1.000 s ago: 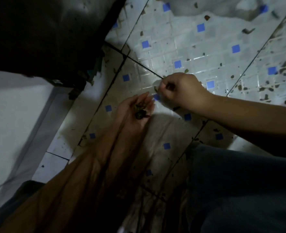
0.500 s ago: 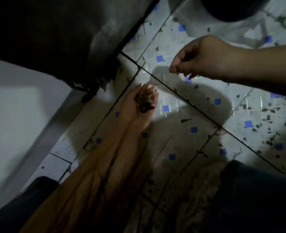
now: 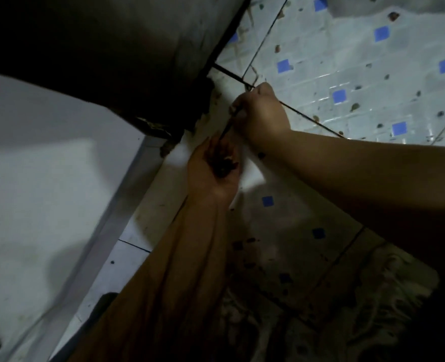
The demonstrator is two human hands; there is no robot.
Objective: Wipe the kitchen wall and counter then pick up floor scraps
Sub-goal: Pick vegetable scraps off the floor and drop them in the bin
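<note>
Your left hand point(image 3: 211, 173) lies palm up just above the tiled floor point(image 3: 346, 74), fingers loosely cupped round a dark pile of scraps point(image 3: 222, 163). Your right hand point(image 3: 260, 113) hovers just beyond it, its grip pinching a thin dark stem point(image 3: 226, 129) whose lower end reaches the pile. More specks dot the tiles beyond your hands.

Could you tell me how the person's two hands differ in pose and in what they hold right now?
The left hand lies palm up, cupping dark scraps; the right hand is knuckles up, pinching a thin dark strand. The left sits nearer the camera, the right farther. Both are bare, low over the tiled floor.
</note>
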